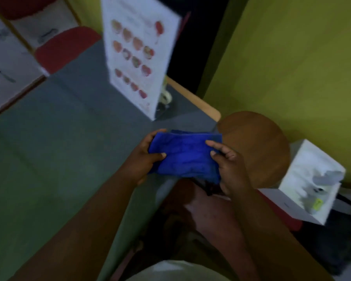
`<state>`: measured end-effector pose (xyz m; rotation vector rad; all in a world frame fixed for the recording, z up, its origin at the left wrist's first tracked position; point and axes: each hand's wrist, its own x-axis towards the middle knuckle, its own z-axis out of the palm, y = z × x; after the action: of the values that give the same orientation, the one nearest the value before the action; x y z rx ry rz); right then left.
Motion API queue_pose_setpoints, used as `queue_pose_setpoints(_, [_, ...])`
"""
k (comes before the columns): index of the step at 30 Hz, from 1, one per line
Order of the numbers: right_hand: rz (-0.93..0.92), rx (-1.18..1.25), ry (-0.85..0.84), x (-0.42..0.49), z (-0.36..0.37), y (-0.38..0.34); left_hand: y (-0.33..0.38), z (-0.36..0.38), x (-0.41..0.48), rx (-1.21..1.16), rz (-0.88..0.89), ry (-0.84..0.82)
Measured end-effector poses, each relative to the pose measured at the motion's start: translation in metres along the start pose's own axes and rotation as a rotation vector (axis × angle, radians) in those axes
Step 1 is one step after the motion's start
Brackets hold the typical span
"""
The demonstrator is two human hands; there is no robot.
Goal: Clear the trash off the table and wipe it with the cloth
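Note:
A folded blue cloth [185, 156] is held in the air over the near right corner of the grey table [55, 138]. My left hand [144, 159] grips its left end, thumb on top and fingers underneath. My right hand [229, 165] pinches its right end with thumb and fingers. The picture is blurred, and I see no trash on the visible part of the table.
A standing menu card [138, 51] with food pictures is on the table's far side, a small white object [166, 96] behind it. A round wooden stool [257, 147] stands right of the table, a white box [310, 183] beyond it. Red chairs [63, 47] sit at far left.

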<state>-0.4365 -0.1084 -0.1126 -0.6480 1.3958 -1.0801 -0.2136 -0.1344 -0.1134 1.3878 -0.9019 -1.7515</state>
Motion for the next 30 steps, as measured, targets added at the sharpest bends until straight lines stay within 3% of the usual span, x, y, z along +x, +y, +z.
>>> queue_pose_setpoints(5, [-0.069, 0.034, 0.122, 0.02, -0.088, -0.015, 0.011, 0.089, 0.063, 0.234, 0.057, -0.226])
queue_pose_setpoints(12, [-0.075, -0.317, 0.273, 0.039, -0.172, -0.014, -0.009, 0.178, 0.14, 0.575, 0.08, -0.452])
queue_pose_setpoints(15, [-0.045, -0.362, 0.335, 0.045, -0.187, -0.009, -0.018, 0.194, 0.16, 0.67, 0.119, -0.505])
queue_pose_setpoints(21, [0.068, -0.609, 0.366, 0.047, -0.198, 0.008, -0.033, 0.207, 0.177, 0.815, 0.158, -0.449])
queue_pose_setpoints(25, [0.013, -0.758, 0.421, 0.045, -0.196, 0.013, -0.043, 0.201, 0.174, 0.936, 0.197, -0.452])
queue_pose_setpoints(30, [-0.14, -0.789, 0.583, 0.04, -0.189, 0.01, -0.031, 0.192, 0.164, 0.903, 0.267, -0.384])
